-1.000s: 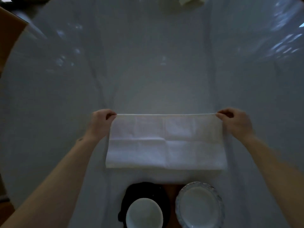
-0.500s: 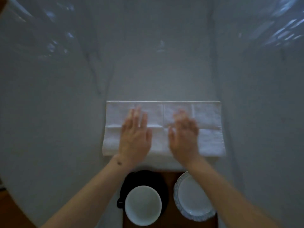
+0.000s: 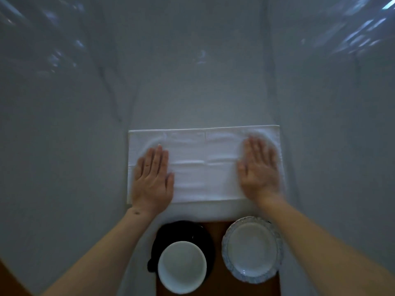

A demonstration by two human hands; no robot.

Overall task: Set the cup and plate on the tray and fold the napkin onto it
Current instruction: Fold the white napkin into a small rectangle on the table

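Now left hand (image 3: 152,182) and right hand (image 3: 258,172) press flat near the napkin (image 3: 204,165) ends; middle bare.

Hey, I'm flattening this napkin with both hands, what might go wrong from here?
The napkin lies on a smooth, glossy table, so pressing with your left hand and right hand could slide it and skew the fold. Its near edge sits close to the tray, so drawing your arms back might knock the cup or the plate. The right hand looks blurred, suggesting fast motion, which could wrinkle the cloth.
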